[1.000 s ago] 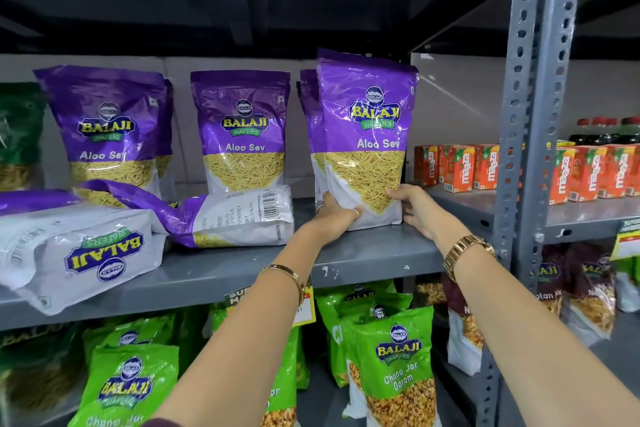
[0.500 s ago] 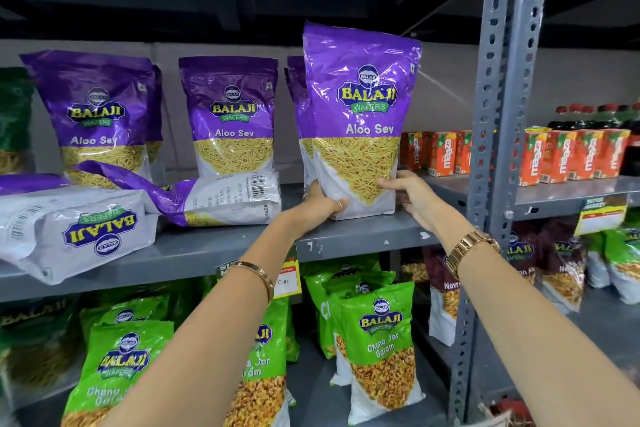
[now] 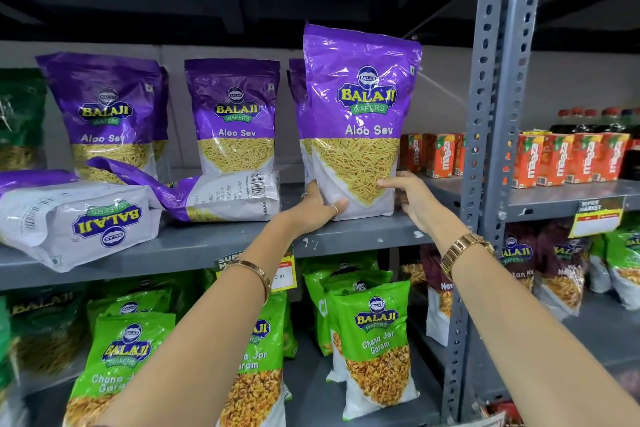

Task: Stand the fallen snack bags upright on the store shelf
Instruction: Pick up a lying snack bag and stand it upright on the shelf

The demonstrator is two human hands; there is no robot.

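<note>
While both hands grip its base, purple Aloo Sev bag (image 3: 360, 122) stands upright on grey shelf (image 3: 214, 246), front right. Left hand (image 3: 317, 210): thumb across front lower corner, fingers wrapped behind. Right hand (image 3: 412, 198): fingers (image 3: 388, 181) pressed on right edge, probably clasping. Two fallen bags (image 3: 221, 196) (image 3: 79, 219) lie flat, left.
</note>
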